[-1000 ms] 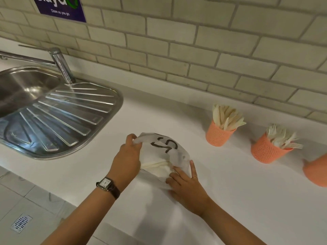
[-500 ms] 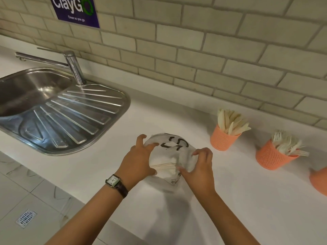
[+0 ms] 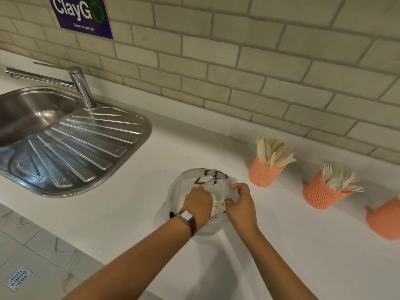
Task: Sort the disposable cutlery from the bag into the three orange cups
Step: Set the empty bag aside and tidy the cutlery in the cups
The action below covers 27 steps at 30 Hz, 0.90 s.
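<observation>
A translucent white plastic bag [image 3: 190, 180] with black print lies on the white counter. My left hand [image 3: 198, 204], with a watch on its wrist, reaches into the bag's mouth, fingers curled onto the cream cutlery [image 3: 215, 204] inside. My right hand [image 3: 240, 204] pinches the bag's right edge and holds the mouth apart. Three orange mesh cups stand to the right. The nearest cup [image 3: 263, 175] holds knives, the middle cup [image 3: 319, 194] holds forks, and the third cup [image 3: 384, 221] is cut off by the frame's right edge.
A steel sink with a drainboard [image 3: 71, 152] and a tap [image 3: 81, 85] fills the counter's left side. A brick wall with a purple sign [image 3: 81, 16] runs behind. The counter's front edge [image 3: 104, 259] drops to a tiled floor.
My left hand let go of the bag's left edge and went into its mouth. My right hand shifted to pinch the right edge. The view moved slightly left and up.
</observation>
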Tool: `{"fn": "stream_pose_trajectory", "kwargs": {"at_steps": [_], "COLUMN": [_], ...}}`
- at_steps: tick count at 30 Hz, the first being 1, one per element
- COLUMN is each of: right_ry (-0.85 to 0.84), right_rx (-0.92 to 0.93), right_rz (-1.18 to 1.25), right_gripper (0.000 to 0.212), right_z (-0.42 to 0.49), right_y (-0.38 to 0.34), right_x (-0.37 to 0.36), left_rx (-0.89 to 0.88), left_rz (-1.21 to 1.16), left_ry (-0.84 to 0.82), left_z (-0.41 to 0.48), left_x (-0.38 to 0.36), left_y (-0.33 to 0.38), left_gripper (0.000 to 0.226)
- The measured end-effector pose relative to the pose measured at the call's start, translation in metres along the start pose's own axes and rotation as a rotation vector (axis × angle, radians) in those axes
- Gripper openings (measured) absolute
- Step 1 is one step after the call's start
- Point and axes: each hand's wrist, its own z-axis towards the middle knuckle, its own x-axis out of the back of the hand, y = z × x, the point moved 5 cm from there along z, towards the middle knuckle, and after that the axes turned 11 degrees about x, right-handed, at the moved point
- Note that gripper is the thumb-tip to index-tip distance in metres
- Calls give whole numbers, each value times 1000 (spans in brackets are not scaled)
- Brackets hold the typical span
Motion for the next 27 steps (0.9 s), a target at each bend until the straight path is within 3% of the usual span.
{"fn": "stream_pose_trajectory", "kwargs": {"at_steps": [3, 11, 16, 21, 25, 27], "right_ry": [-5, -47, -36, 14, 22, 29], "right_rx": [19, 77, 79, 38, 16, 27], "right_rz": [2, -13, -32, -69, -93, -70], "right_gripper": [34, 37, 40, 41, 42, 40], "right_z": [-1, -1, 3, 16, 24, 29], "right_y": [2, -5, -4, 4, 11, 15], "right_x": [-1, -8, -7, 2, 5, 7], "left_rx": [83, 87, -28, -70, -199, -295], "left_rz": [32, 18, -65, 0, -30, -224], "left_ry": [-130, -64, -110, -84, 68, 131], "left_z": [26, 41, 34, 2, -31, -39], "left_x": [-35, -54, -32, -1, 22, 35], "left_y": [-4, -18, -20, -22, -19, -22], "left_gripper": [38, 33, 32, 34, 40, 28]}}
